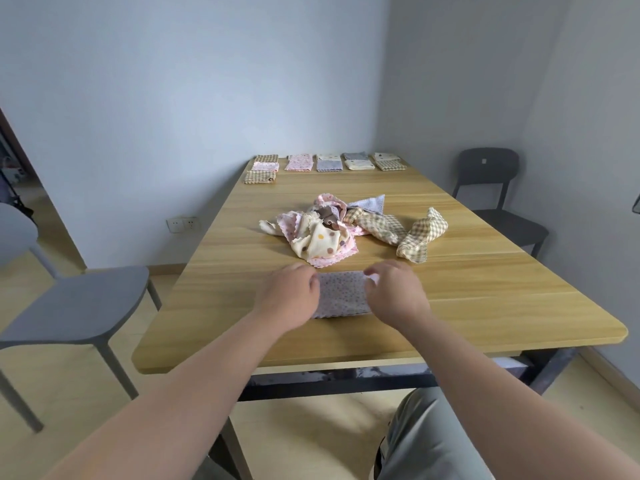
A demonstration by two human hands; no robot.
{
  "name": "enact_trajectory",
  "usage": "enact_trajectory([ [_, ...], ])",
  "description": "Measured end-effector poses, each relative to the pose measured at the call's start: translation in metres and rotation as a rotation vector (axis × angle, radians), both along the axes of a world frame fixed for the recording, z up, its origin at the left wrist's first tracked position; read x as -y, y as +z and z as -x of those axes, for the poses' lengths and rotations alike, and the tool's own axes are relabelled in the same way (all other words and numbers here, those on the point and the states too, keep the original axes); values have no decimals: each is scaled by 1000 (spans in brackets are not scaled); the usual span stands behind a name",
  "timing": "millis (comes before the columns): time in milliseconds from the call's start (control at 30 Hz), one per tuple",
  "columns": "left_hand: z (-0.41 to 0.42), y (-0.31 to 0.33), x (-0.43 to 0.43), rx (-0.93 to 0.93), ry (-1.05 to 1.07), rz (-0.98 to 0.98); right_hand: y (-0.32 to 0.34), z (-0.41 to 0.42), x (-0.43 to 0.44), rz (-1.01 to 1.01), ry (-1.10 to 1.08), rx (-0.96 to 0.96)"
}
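Observation:
A small lilac cloth with a dotted print [341, 294] lies folded flat on the wooden table [485, 292], near its front edge. My left hand [289, 294] rests on the cloth's left side with its fingers curled over the edge. My right hand [394, 292] covers the right side, and its fingertips pinch the cloth's far right corner. Both hands hide the cloth's outer edges.
A loose heap of crumpled cloths [325, 233] lies mid-table, with a checked cloth [420, 237] twisted to its right. Several folded cloths [329, 162] sit in rows at the far end. A grey chair [79, 306] stands left, a dark chair [491, 188] right.

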State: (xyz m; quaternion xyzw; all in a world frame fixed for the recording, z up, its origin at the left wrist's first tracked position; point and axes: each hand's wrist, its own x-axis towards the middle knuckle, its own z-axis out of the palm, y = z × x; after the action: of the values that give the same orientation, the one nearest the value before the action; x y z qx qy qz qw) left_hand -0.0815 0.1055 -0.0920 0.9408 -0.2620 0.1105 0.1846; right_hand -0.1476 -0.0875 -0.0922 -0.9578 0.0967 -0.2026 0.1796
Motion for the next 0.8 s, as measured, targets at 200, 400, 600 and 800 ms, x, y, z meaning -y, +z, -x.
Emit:
enact_trajectory([
  [200, -16, -28, 32, -259, 2, -230, -21, -39, -23, 52, 172, -429],
  [400, -23, -30, 17, -296, 32, -325, -27, -33, 9, 105, 82, -519],
  [600, -21, -29, 8, -338, 128, -320, -23, -17, 33, 71, -6, -556],
  [800, -15, -26, 19, -234, 118, -367, -28, -25, 39, -19, -122, -463],
])
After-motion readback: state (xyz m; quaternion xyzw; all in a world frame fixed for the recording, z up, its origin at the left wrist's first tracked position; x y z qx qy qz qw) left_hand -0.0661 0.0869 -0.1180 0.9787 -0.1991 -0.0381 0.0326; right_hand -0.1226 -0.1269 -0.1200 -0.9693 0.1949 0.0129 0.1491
